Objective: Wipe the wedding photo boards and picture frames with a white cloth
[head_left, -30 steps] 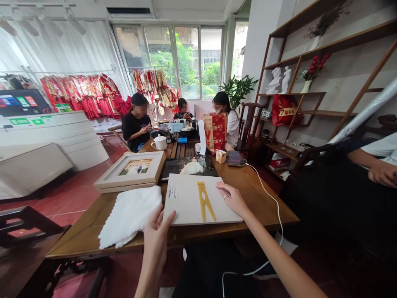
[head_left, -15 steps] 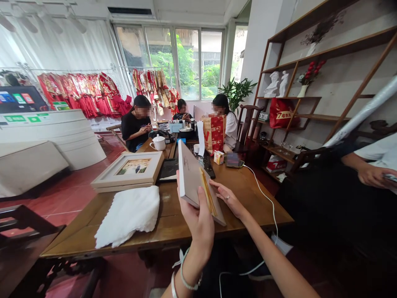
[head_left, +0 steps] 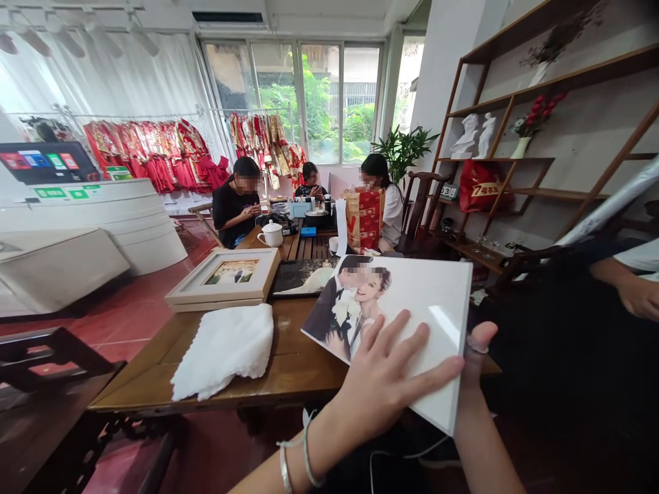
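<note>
A thin, rigid wedding photo panel (head_left: 432,295) with a glossy white front is tilted above the near side of the wooden table (head_left: 149,357). My left hand (head_left: 386,370), with bangles on its wrist, lies over the picture with its fingers spread. At the panel's right edge, my right hand (head_left: 471,370) holds it from behind; the thumb shows past the edge and the other fingers are hidden. To the left lie a crumpled white cloth (head_left: 226,350) and a pale framed photo (head_left: 231,271). Behind the panel is a dark photo print (head_left: 293,278).
A lidded white mug (head_left: 271,233) and a red paper bag (head_left: 364,219) stand farther along the table. Several people sit around its far end. At the right edge another person's hand (head_left: 638,295) is visible. A carved wooden chair (head_left: 46,374) stands at left.
The panel has turned so its photo front faces me. My left hand has gone from gripping its edge to lying spread on its front; my right hand has moved to its right edge.
</note>
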### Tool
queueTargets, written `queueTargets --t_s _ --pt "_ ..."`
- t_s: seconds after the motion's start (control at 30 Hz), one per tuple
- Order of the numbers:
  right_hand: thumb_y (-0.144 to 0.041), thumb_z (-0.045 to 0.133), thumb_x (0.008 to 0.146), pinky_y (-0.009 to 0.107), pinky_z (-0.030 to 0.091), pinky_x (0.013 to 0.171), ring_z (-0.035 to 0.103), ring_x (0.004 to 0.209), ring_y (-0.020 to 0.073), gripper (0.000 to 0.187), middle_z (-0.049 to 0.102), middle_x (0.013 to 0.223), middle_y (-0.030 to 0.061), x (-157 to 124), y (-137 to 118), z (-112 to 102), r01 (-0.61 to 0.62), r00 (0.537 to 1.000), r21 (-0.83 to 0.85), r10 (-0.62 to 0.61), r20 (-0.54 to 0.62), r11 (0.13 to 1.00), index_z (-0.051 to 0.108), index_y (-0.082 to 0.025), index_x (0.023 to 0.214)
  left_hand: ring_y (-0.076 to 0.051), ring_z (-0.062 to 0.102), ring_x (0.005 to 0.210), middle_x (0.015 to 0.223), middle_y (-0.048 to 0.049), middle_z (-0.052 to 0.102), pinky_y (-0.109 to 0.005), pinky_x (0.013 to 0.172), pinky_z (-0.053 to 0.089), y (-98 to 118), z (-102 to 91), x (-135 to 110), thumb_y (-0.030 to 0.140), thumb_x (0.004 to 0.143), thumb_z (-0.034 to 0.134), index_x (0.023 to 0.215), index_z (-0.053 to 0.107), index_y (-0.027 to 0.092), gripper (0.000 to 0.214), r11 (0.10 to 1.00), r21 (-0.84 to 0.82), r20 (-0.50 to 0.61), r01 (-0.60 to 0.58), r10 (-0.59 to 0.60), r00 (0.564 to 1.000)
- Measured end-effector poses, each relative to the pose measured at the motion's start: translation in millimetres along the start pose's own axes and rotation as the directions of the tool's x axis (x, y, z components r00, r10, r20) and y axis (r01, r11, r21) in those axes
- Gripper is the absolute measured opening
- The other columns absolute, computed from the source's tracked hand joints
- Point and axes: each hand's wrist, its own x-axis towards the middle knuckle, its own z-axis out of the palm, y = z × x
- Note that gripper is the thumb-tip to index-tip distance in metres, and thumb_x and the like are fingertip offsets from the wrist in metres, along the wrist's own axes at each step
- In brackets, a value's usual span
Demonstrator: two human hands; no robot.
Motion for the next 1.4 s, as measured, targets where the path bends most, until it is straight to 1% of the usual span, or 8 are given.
queueTargets --t_s 0.27,0.37,0.4,0.43,0.5,0.6,0.8,1.4 --pt "-0.059 0.028 0.082 0.051 0.04 0.102 0.062 0.107 0.0327 0.068 0.069 0.113 0.0114 -4 2 -17 -0.003 0.979 0.076 0.019 -0.202 0.997 0.054 -0.019 0.13 -0.027 0.026 0.138 0.141 -0.0057 0.045 -0.057 0.113 0.013 -3 -5.5 6 0.014 0.083 0.061 0.135 0.046 0.029 0.056 0.977 -0.212 0.268 -0.002 0.06 0.962" --pt "-0.056 0.031 0.083 0.053 0.041 0.1 0.062 0.106 0.0336 0.063 0.07 0.11 0.0117 -11 7 -31 -0.028 0.961 0.159 0.071 -0.268 0.987 0.055 -0.019 0.129 -0.027 0.046 0.125 0.123 -0.0071 0.061 -0.048 0.111 0.028 -22 -15.0 -3 0.021 0.077 0.069 0.117 0.061 0.024 0.041 0.779 -0.555 0.133 0.293 -0.264 0.955" --pt "-0.054 0.032 0.084 0.054 0.041 0.099 0.063 0.105 0.0336 0.061 0.07 0.109 0.0114 -14 9 -38 -0.036 0.95 0.191 0.092 -0.298 0.981 0.056 -0.019 0.128 -0.026 0.054 0.117 0.112 -0.0071 0.066 -0.044 0.107 0.035 -34 -16.6 -7 0.021 0.076 0.07 0.107 0.066 0.023 0.032 0.601 -0.675 0.096 0.428 -0.503 0.859" --pt "-0.053 0.034 0.084 0.054 0.042 0.098 0.063 0.104 0.0335 0.059 0.071 0.108 0.0109 -17 10 -43 -0.034 0.938 0.215 0.105 -0.332 0.976 0.057 -0.02 0.127 -0.024 0.058 0.109 0.105 -0.0073 0.067 -0.041 0.102 0.041 -48 -17.1 -11 0.017 0.076 0.069 0.1 0.067 0.021 0.024 0.362 -0.759 0.118 0.541 -0.74 0.662" --pt "-0.051 0.038 0.083 0.055 0.043 0.096 0.064 0.102 0.0336 0.056 0.071 0.107 0.0098 -21 13 -53 -0.005 0.921 0.238 0.097 -0.376 0.971 0.058 -0.02 0.126 -0.018 0.063 0.098 0.096 -0.0058 0.068 -0.032 0.095 0.046 -80 -15.8 -17 0.002 0.074 0.067 0.095 0.065 0.017 0.026 -0.305 -0.868 0.344 0.393 -0.939 0.029" --pt "-0.05 0.041 0.082 0.055 0.045 0.095 0.065 0.101 0.0336 0.054 0.072 0.107 0.0088 -23 17 -60 0.034 0.912 0.235 0.066 -0.405 0.971 0.059 -0.021 0.124 -0.014 0.063 0.093 0.1 -0.0081 0.064 -0.026 0.084 0.051 -124 -11.9 -23 -0.001 0.083 0.055 0.101 0.061 0.014 0.025 -0.539 -0.804 0.499 0.25 -0.841 -0.208" --pt "-0.049 0.039 0.083 0.054 0.045 0.094 0.065 0.101 0.0335 0.054 0.072 0.105 0.0083 -25 19 -56 0.026 0.928 0.219 0.057 -0.368 0.975 0.059 -0.022 0.124 -0.02 0.06 0.095 0.115 -0.0079 0.057 -0.039 0.079 0.053 -161 -8.4 -26 0.031 0.091 0.056 0.117 0.054 0.016 0.03 -0.7 -0.707 0.639 0.101 -0.693 -0.333" --pt "-0.04 0.044 0.081 0.051 0.048 0.093 0.067 0.097 0.0314 0.051 0.073 0.104 0.0064 -29 23 -47 -0.023 0.841 0.401 0.235 -0.487 0.916 0.056 -0.02 0.125 -0.021 0.059 0.1 0.119 -0.0088 0.056 -0.042 0.083 0.052 -189 20.6 -20 0.033 0.091 0.056 0.119 0.053 0.016 0.033 -0.677 -0.733 0.597 0.068 -0.688 -0.412"
